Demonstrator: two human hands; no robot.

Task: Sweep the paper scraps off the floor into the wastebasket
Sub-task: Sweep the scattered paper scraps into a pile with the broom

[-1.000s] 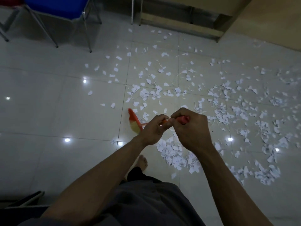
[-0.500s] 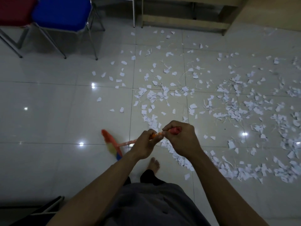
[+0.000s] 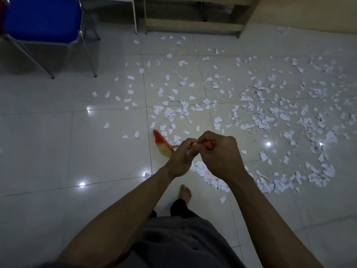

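Many white paper scraps point(image 3: 257, 117) litter the glossy tiled floor, thickest in the middle and to the right, with a swept ridge point(image 3: 212, 179) just beyond my foot. Both hands hold an orange-red broom. My left hand point(image 3: 181, 156) grips the thin handle lower down, and my right hand point(image 3: 220, 153) grips its red top end. The broom head point(image 3: 161, 144), red with yellowish bristles, is blurred low over the floor left of my hands. No wastebasket is in view.
A blue chair point(image 3: 42, 20) with metal legs stands at the far left. A wooden furniture base point(image 3: 193, 27) runs along the back. My bare foot point(image 3: 185, 192) stands on the tile below my hands. Bare tile stretches across the left and near side.
The broom head has swung from low on the left back up and right toward the scraps. The view has shifted, so the chair and scraps sit a little differently in frame.
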